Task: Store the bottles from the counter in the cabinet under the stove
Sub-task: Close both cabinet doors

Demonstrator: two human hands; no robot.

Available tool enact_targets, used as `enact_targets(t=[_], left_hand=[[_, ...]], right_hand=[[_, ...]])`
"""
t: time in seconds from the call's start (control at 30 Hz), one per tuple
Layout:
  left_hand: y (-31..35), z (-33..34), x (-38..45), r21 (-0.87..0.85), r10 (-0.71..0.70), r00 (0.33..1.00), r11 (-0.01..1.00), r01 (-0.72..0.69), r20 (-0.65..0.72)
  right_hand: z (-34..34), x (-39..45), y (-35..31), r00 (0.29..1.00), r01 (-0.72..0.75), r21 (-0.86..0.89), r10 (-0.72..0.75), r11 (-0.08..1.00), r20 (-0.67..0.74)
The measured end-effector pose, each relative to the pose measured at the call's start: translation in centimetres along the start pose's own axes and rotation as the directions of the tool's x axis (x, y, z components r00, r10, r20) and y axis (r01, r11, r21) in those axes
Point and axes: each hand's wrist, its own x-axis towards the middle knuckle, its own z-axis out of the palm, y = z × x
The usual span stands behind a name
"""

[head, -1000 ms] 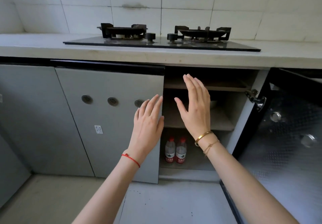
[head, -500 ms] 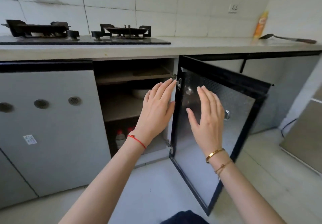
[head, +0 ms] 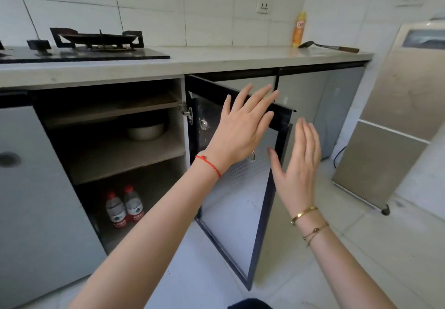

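Observation:
Two clear water bottles (head: 124,206) with red caps and red labels stand side by side on the bottom shelf of the cabinet (head: 125,154) under the stove. The cabinet's black-framed door (head: 234,202) hangs open to the right. My left hand (head: 243,128) is raised in front of the door's upper part, fingers spread, holding nothing. My right hand (head: 299,162) is edge-on just right of the door's free edge, fingers straight and empty. A yellow-orange bottle (head: 299,29) stands upright far back on the counter, by the wall.
The gas stove (head: 96,41) sits on the counter (head: 216,60) at left. A metal bowl (head: 145,130) rests on the middle shelf. A ladle (head: 327,46) lies beside the yellow bottle. A tall beige appliance (head: 395,121) stands on the floor at right.
My view has swung right, bringing the counter's far end and the beige appliance into sight. Both open hands moved right, from the cabinet opening to the open door.

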Motion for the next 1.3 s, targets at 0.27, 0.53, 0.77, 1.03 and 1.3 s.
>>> enact_targets(t=[0.27,0.53,0.77,1.03,1.3], left_hand=[[-0.2,-0.3,-1.5,-0.031,-0.028,0.998,0.999,0.027,-0.048],[-2.0,-3.4,-7.0,-0.058,-0.083,0.989,0.995,0.076,-0.125],[-4.2,-4.6,-14.4,-0.058,-0.27,0.934,0.963,0.263,-0.233],[-5.8,-5.8,-21.5,0.068,-0.459,0.835,0.863,0.5,-0.304],[-9.2,-7.2,-25.4,0.182,-0.658,0.706,0.685,0.706,-0.264]], right_hand=[[-0.1,-0.8,-0.5,0.991,0.127,0.078,-0.13,0.989,0.037],[0.9,-2.6,-4.5,0.945,0.304,0.219,-0.323,0.927,0.057],[3.6,-3.6,-10.0,0.868,0.433,0.359,-0.49,0.827,0.083],[6.6,-4.2,-16.9,0.804,0.46,0.473,-0.579,0.751,0.137],[10.3,-3.8,-22.0,0.747,0.428,0.511,-0.61,0.746,0.264]])
